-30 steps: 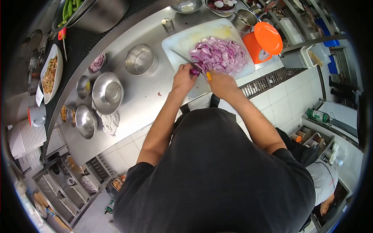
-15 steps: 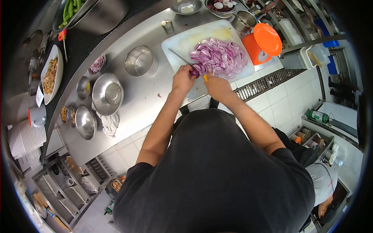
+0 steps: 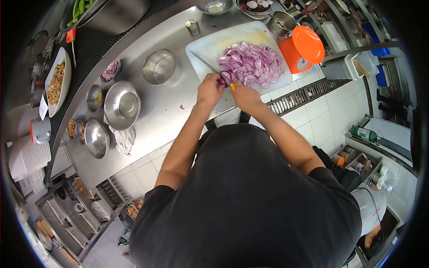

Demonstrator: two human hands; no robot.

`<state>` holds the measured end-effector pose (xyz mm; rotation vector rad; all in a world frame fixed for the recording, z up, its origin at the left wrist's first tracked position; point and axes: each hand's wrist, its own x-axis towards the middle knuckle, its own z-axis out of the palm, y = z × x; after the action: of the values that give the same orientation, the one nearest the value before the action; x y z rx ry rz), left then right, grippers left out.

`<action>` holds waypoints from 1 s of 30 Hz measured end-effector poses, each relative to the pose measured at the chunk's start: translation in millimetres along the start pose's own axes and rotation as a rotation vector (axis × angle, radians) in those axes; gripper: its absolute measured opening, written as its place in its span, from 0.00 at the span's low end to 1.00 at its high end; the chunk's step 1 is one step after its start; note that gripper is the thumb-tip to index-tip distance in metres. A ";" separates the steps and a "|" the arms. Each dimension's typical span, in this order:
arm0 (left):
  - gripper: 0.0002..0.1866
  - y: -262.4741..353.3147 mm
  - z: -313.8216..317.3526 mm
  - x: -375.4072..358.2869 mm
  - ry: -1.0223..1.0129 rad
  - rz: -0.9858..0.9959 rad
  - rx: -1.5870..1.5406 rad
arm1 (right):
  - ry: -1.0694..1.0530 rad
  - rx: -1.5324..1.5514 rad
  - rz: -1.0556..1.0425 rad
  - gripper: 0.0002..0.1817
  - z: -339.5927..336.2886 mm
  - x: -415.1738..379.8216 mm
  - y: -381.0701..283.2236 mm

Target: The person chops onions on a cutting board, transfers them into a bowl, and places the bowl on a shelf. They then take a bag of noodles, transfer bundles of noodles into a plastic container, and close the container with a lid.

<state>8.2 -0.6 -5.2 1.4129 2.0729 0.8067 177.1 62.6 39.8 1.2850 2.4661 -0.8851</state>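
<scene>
My left hand [image 3: 210, 90] is closed on a piece of red onion [image 3: 222, 81] at the near-left edge of a white cutting board [image 3: 205, 47]. In my right hand [image 3: 246, 97] is a knife [image 3: 204, 62] with a yellow handle, its blade slanting away to the left across the board, close to the left fingertips. Fingers hide part of the onion piece and most of the handle. A wide heap of sliced red onion [image 3: 255, 64] covers the middle and right of the board, just beyond both hands.
Left of the board stand a deep steel pot [image 3: 159, 67] and a steel bowl [image 3: 122, 106] among smaller bowls. A small tin [image 3: 192, 27] sits behind. An orange container [image 3: 295, 56] is beside the board's right edge. At lower right, another person's grey sleeve [image 3: 369, 207] shows.
My right hand and the knife handle have shifted slightly left, nearer my left hand. The left hand stays on the onion piece. The view has tilted slightly.
</scene>
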 end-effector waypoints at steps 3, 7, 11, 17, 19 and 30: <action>0.18 -3.3 0.4 -2.3 0.003 0.008 0.013 | -0.037 -0.047 -0.007 0.19 -24.1 -3.8 -13.0; 0.18 -2.4 3.1 -0.6 0.022 0.003 0.009 | -0.050 -0.051 0.011 0.19 -35.9 -24.6 -13.9; 0.18 -1.5 1.6 -2.2 0.031 0.009 0.016 | 0.001 0.001 -0.005 0.20 8.7 -5.3 2.4; 0.19 -1.2 3.1 -1.5 0.037 0.002 0.018 | -0.059 -0.096 -0.031 0.20 -32.9 -3.5 -11.3; 0.19 -0.7 4.7 -2.8 0.038 -0.013 0.038 | -0.047 -0.062 -0.014 0.20 -32.8 -21.1 -11.8; 0.18 4.4 -5.7 -4.8 0.111 0.300 0.231 | 0.000 0.030 -0.028 0.23 -3.0 -1.7 21.3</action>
<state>8.7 -5.0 2.2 1.8767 2.1206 0.7960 195.4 72.5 34.2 1.2635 2.4854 -0.9325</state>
